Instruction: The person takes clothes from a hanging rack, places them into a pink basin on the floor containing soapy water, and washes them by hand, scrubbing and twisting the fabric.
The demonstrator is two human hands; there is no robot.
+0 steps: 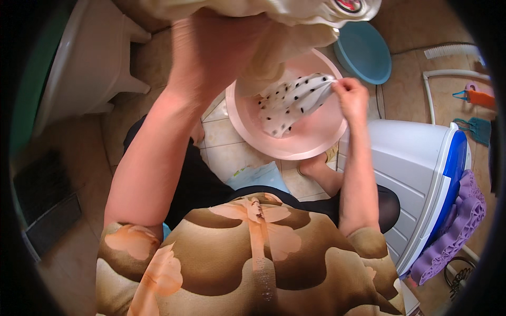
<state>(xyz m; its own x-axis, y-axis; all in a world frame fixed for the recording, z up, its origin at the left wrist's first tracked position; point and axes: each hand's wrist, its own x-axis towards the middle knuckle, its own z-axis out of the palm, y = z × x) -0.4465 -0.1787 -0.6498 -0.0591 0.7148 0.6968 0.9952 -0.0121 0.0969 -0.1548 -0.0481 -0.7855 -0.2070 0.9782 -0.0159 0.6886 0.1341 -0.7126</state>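
Observation:
My left hand (215, 47) is raised close to the camera, gripping a cream garment (312, 14) that bears a small red printed patch. Its fingertips are hidden behind the fabric, and part of the garment hangs down over a pink plastic basin (290, 155). Between thumb and fingers, my right hand (352, 96) pinches a corner of white cloth (312, 93) with black spots. That cloth stretches from the basin's right side into the basin. Whether the two fabrics are joined cannot be told.
A blue basin (363, 55) stands behind the pink one. At right is a white washing machine (399, 162) with a blue top and a purple openwork basket or mat (454, 233). A white plastic stool (91, 59) stands left; a light-blue bag (261, 177) lies between my feet.

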